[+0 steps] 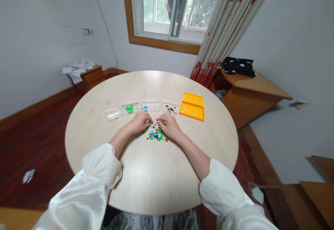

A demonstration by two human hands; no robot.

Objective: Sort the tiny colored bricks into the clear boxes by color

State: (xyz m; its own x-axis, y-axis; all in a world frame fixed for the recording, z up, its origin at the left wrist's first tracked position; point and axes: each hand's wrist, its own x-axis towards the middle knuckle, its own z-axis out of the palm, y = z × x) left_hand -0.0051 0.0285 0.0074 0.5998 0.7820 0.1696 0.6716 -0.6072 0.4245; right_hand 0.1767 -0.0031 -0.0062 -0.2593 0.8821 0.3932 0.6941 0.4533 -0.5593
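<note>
A pile of small bricks [156, 134] in blue, green, yellow, brown and white lies on the round table. My left hand [141, 122] is at the pile's upper left edge, its fingertips pinched together; a speck of blue shows by them. Opposite it, my right hand [169, 125] reaches over the upper right edge, fingers curled and closed. What either hand grips is too small to make out. Beyond the hands stand clear boxes: one with green bricks [129, 109], one with a few blue bricks [145, 108], and one with brown bricks [171, 109].
At the row's left end is another clear box [113, 114] with a few small pieces. An open orange-yellow case [192, 106] at the right holds a few white bits. The pale wooden table [153, 177] has a rounded edge. A wooden cabinet [255, 97] stands at the right.
</note>
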